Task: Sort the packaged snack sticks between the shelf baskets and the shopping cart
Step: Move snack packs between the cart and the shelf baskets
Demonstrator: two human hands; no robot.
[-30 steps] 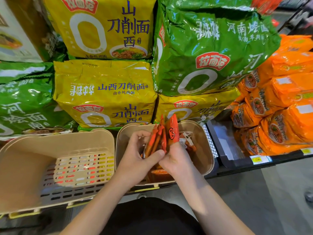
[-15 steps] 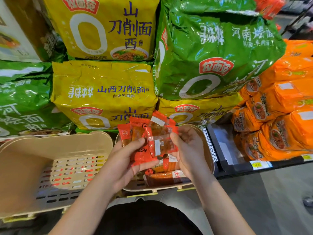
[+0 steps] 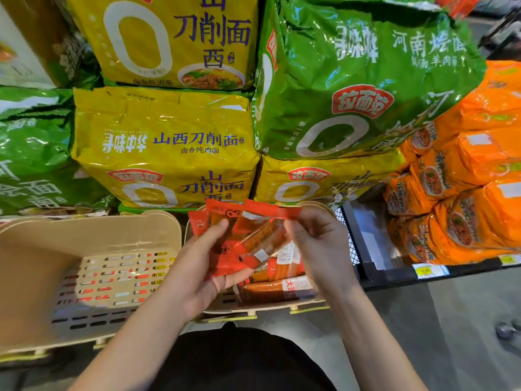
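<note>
Both hands up over the right basket [image 3: 324, 210], sorting in progress. My left hand [image 3: 197, 275] grips a fanned bunch of red snack-stick packets [image 3: 225, 255], thumb on top, fingers curled beneath. My right hand [image 3: 321, 246] pinches the far end of one clear-windowed packet [image 3: 262, 235] lying across the top of that bunch, its ridged brown stick visible. The two hands are close together, joined by the packets.

More packets [image 3: 279, 289] remain loose in the bottom of the right basket, directly below my hands. The left basket [image 3: 93, 230], just beside it, shows only its slotted floor; coloured shapes seen through the slots lie underneath, not inside. Stacked behind both: yellow noodle packs [image 3: 166, 145] and a green noodle pack [image 3: 366, 74]; orange packs [image 3: 462, 198] to the right. No shopping cart identifiable in view.

Step, as I judge it: separating one packet from the handful to decide its destination.

Next move needs: firm left-hand hold while the right draws the top packet free, since the slick film could drag neighbours out. Destination then has to be located; cart position unknown from here.
</note>
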